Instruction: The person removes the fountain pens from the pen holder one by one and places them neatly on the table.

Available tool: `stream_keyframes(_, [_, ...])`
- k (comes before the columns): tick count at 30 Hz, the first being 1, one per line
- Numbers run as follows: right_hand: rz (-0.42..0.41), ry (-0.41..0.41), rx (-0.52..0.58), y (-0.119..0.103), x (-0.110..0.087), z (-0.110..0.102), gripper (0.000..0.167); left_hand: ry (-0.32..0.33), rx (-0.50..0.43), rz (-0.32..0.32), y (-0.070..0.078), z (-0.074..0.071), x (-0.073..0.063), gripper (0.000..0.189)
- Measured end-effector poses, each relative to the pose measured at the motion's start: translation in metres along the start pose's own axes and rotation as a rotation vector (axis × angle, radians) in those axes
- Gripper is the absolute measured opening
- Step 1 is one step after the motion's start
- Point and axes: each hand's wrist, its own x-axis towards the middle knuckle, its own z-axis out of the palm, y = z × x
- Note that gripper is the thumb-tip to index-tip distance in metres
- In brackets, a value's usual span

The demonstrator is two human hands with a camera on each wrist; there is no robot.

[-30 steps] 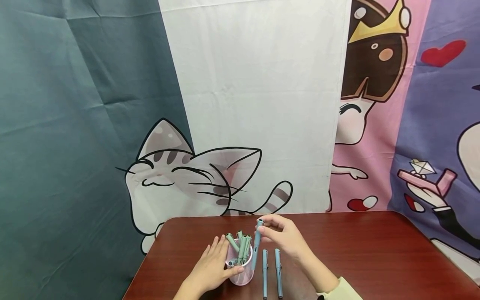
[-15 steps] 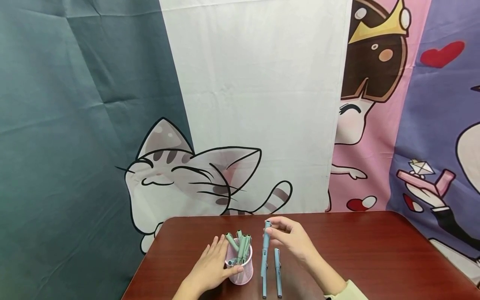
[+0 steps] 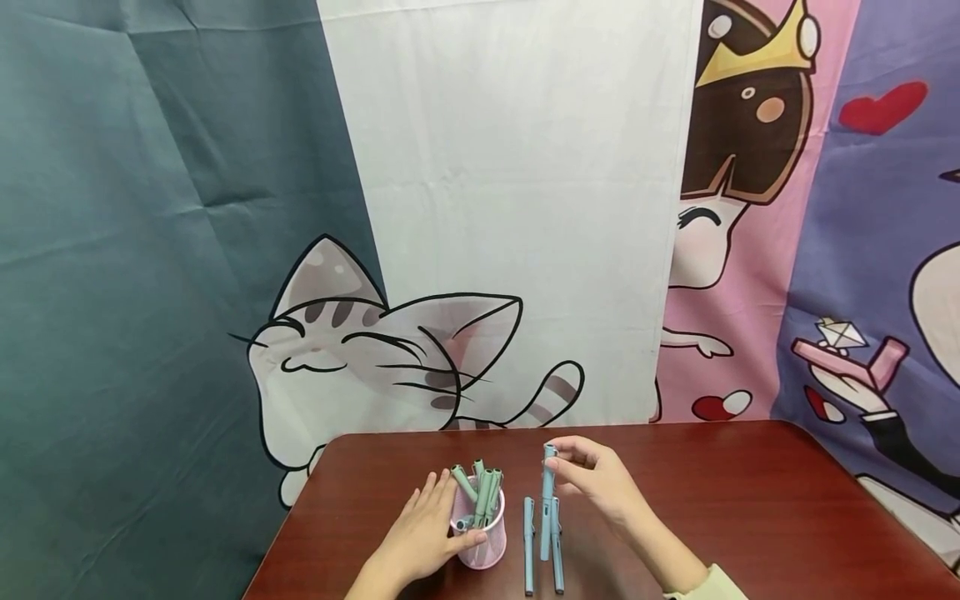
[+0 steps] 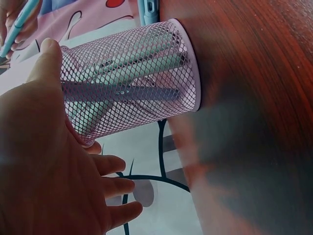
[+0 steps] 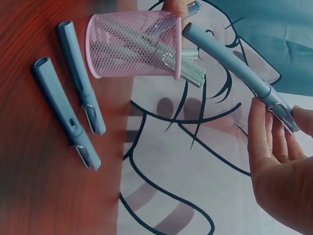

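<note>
A pink mesh pen cup [image 3: 491,552] stands upright on the table, holding several green pens [image 3: 484,500] and a blue pen [image 3: 464,524] low at its rim. My left hand [image 3: 423,533] touches the cup's left side, thumb across the near rim, fingers straight and spread in the left wrist view. My right hand [image 3: 602,486] pinches another blue pen [image 5: 230,61] near its clip end, between thumb and fingers. That pen hangs nearly upright, lower end down, to the right of the cup. In the head view it overlaps the gap between two blue pens lying on the table.
The two lying pens, a left blue pen [image 3: 528,550] and a right blue pen [image 3: 557,560], are roughly parallel, right of the cup. The reddish-brown table [image 3: 712,500] reaches back to a cartoon-printed cloth [image 3: 525,208] hanging behind it.
My right hand has moved right with its blue pen, from beside the cup, past the left lying pen, to near the right one. My left hand and the cup have stayed put.
</note>
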Motion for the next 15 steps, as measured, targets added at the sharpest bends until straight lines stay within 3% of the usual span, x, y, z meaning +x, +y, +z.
stream_keyframes(15, [0.055,0.028,-0.038,0.012,-0.006,-0.021,0.039,0.017,0.002,0.004,0.000,0.000,0.000,0.105])
